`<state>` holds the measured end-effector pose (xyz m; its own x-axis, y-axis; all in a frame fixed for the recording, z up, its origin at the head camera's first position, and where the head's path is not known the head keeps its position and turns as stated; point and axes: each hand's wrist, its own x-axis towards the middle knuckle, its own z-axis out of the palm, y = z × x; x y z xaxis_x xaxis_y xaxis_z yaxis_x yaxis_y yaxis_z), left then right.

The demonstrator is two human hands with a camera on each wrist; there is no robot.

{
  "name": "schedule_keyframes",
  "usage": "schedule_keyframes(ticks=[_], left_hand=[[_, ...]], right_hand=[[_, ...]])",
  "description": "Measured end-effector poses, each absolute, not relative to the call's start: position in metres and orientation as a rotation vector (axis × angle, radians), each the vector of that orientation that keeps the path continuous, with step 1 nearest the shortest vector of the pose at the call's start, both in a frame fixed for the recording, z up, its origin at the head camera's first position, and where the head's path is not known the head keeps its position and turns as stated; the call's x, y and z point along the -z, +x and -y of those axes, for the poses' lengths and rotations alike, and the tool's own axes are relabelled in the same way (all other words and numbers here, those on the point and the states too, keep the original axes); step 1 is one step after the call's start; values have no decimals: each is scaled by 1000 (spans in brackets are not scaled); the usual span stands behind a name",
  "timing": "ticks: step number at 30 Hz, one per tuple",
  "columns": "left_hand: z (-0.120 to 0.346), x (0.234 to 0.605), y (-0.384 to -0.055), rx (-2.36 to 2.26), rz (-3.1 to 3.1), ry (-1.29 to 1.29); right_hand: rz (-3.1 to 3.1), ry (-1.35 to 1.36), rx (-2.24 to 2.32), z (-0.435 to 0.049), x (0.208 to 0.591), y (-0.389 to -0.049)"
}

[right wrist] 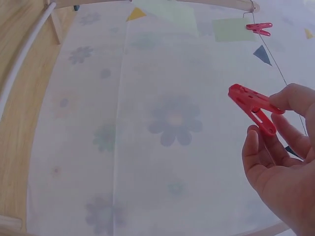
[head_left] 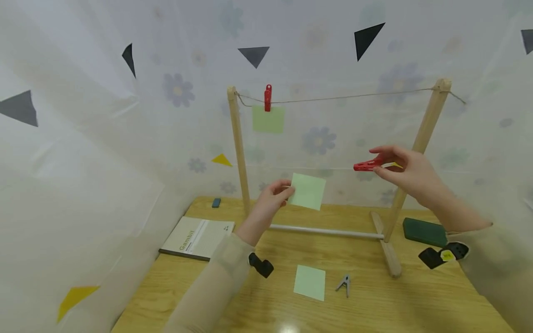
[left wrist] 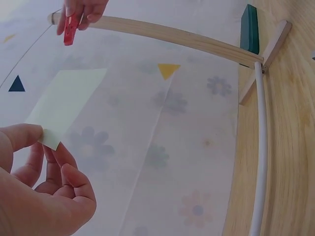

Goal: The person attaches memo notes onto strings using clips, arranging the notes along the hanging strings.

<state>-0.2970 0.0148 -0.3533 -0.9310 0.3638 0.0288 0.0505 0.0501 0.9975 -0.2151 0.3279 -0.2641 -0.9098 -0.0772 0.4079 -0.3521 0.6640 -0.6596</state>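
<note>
Between thumb and fingers my left hand [head_left: 272,198] pinches the left edge of a pale green paper square [head_left: 309,191], held up below the string. My right hand [head_left: 405,169], further right and a little higher, grips a red clothespin [head_left: 366,165] by its handle ends; its nose points left, toward the paper. In the right wrist view the clothespin's [right wrist: 253,105] handles are spread and its nose is closed. A second red clothespin [head_left: 268,98] fastens another green paper [head_left: 268,120] to the string [head_left: 333,98] near the left post.
Wooden posts [head_left: 424,125] joined by a white rod [head_left: 326,231] stand on the wooden table. A green paper square [head_left: 309,283] and a grey clothespin [head_left: 343,284] lie in front. A book [head_left: 197,237] lies left, a dark green box [head_left: 424,232] right, a small blue block [head_left: 216,203] behind.
</note>
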Motion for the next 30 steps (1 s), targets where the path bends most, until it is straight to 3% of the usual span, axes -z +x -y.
schedule_keyframes(ticks=[30], left_hand=[[-29,317,-304,-2127,-2046,492]], right_hand=[[2468,337,-1174,-306,219,-231]])
